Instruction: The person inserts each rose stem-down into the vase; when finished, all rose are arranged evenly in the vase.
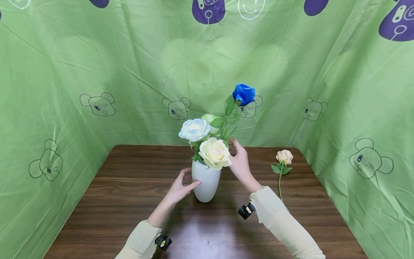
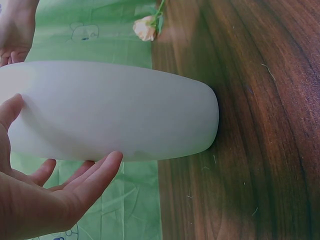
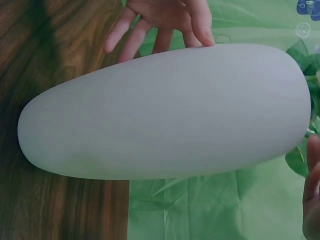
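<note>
A white vase (image 1: 206, 183) stands upright on the table, holding a blue rose (image 1: 244, 94), a pale blue-white rose (image 1: 194, 129) and a cream rose (image 1: 216, 153) with green leaves. The blue one rises highest, leaning right. My left hand (image 1: 179, 189) is at the vase's left side: the thumb rests on its front, and the spread, fairly straight fingers (image 2: 102, 172) touch its side. Beside the rim, my right hand (image 1: 240, 162) reaches in among leaves and stems. Its fingertips are partly hidden by the cream rose, so I cannot tell whether they grip a stem.
A pale pink rose (image 1: 284, 157) with a green stem lies on the right part of the dark wooden table (image 1: 129, 187). Green printed fabric (image 1: 139, 72) hangs behind and along both sides. A pale green bud (image 1: 209, 118) shows behind the roses.
</note>
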A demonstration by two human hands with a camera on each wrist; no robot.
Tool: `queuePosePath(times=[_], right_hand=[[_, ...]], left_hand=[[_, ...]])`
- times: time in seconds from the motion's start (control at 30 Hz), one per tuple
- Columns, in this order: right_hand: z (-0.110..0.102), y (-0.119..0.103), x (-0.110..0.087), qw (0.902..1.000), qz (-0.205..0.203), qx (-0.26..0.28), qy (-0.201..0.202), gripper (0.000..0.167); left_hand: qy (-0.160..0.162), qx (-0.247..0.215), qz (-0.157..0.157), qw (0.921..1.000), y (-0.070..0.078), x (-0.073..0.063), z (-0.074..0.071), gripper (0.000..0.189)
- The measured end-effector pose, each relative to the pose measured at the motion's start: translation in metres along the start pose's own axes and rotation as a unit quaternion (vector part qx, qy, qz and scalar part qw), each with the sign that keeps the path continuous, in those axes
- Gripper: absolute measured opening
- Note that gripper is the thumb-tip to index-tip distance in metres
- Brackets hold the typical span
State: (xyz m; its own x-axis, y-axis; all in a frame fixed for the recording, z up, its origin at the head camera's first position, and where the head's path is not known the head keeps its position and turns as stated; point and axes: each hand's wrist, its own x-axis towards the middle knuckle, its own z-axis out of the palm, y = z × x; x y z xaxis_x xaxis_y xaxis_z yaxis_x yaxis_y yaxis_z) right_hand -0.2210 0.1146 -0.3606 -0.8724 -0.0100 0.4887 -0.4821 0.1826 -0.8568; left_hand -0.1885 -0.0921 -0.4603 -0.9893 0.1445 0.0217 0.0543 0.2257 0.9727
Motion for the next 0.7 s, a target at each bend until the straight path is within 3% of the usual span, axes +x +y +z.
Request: queuePosePath(times=[0.1,0.2,0.3,0.53,0.7], right_hand=[[-0.003,0.008,0.006,0.9965,0.038,0.073,0.016,0.022],[-0.004,0.014,0.013,0.9840,0.072,0.158,0.041,0.020],[-0.005,0.012,0.020,0.9721,0.079,0.211,0.067,0.023],[-0.011,-0.005,0.039,0.9610,0.052,0.239,0.129,0.014],[-0.013,-0.015,0.049,0.9597,0.034,0.240,0.143,0.016]], left_hand=[[0.000,0.003,0.002,1.0000,0.000,0.000,0.000,0.062],[0.001,-0.009,-0.012,0.9999,0.002,-0.001,0.000,0.062],[0.003,-0.014,-0.027,0.9995,0.003,-0.001,0.000,0.060],[0.005,-0.014,-0.032,0.9994,0.004,-0.001,0.000,0.059],[0.006,-0.015,-0.030,0.9994,0.004,-0.001,0.000,0.060]])
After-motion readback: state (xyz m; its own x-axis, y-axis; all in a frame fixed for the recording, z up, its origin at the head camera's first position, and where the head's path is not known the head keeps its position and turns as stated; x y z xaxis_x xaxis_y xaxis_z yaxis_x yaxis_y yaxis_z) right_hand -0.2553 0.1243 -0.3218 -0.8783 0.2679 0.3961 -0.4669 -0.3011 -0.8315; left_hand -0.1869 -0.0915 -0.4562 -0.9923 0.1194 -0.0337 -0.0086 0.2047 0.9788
